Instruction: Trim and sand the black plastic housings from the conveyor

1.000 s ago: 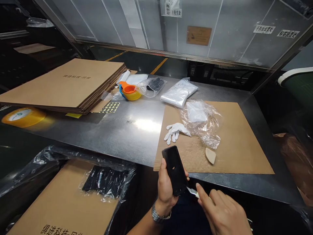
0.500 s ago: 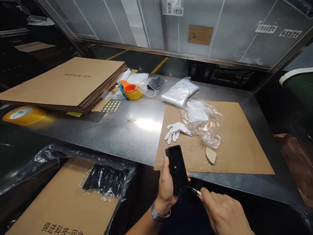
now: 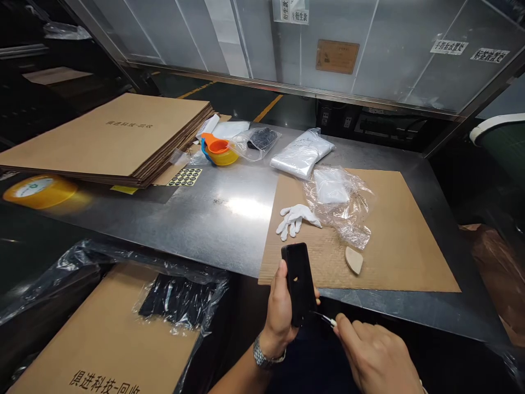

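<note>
We are holding a black phone case point(image 3: 299, 282) upright in our left hand point(image 3: 281, 312), fingers wrapped around its left edge, just off the near rim of the steel table point(image 3: 205, 219). Our right hand point(image 3: 375, 358) is pinching a thin white-tipped tool point(image 3: 326, 318) against the case's lower right corner. At twelve o'clock from the case a white glove point(image 3: 296, 219) is lying on the cardboard sheet point(image 3: 402, 235); at two o'clock, a beige wedge point(image 3: 353, 260) and crumpled clear plastic point(image 3: 340, 205).
</note>
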`<state>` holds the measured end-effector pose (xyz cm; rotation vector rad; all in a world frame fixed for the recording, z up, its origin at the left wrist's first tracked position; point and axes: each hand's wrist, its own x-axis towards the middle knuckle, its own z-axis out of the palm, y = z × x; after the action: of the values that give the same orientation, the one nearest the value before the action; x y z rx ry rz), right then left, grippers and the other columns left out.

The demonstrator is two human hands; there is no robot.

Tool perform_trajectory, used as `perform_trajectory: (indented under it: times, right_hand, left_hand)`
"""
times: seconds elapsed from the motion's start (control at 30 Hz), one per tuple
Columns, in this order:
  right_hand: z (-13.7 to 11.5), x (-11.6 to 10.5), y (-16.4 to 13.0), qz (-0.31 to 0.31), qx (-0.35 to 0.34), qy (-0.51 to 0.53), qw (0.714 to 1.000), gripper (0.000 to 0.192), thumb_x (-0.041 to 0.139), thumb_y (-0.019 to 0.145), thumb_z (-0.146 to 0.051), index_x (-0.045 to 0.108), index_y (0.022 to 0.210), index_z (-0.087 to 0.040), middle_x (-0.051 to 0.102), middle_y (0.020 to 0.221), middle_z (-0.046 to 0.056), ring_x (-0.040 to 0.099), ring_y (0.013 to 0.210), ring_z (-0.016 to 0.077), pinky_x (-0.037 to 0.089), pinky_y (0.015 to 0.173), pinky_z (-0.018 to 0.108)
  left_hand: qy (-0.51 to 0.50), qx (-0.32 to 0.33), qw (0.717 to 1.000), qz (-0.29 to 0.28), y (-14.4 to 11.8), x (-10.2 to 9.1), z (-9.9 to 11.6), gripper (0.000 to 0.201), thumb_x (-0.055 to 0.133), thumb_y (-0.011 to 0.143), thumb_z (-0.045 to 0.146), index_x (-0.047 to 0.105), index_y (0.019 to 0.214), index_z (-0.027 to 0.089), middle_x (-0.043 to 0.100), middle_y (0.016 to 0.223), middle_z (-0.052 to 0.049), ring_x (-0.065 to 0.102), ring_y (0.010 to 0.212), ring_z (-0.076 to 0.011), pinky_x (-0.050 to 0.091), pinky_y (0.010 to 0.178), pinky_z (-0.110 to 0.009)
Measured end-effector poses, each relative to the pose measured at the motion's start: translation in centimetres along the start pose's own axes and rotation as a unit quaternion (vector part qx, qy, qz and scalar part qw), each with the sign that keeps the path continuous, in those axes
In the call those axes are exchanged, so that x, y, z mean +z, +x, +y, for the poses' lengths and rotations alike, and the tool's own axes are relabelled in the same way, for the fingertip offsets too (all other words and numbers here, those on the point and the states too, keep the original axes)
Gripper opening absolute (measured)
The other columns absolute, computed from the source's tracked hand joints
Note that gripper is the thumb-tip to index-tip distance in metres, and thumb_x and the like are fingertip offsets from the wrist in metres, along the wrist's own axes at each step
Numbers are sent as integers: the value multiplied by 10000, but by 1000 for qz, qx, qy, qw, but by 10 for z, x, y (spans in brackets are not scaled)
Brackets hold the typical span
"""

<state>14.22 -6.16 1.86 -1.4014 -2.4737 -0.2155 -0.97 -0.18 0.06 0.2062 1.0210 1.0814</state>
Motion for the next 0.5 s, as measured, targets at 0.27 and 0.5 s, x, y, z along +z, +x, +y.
perform_trajectory:
  times: [0.27,0.5]
  right_hand:
    - [-3,1,0,7,4,-24,1000,375,246,960,-174,610,874,-147,501,477,-24,438,399,97,226,489,271]
    - [-3,6,-3,-2,9,-33,999,413,180,959,-148,588,896,-140,522,470,-19,478,374,94,237,466,263]
  left_hand:
    - [26,7,1000,11,-2,1,1,587,400,783,628,622,733,87,616,503,-64,557,429,-144,449,430,-243]
    - [55,54,997,12,-2,2,0,554,387,806,600,600,695,101,620,510,-68,563,445,-153,462,447,-259]
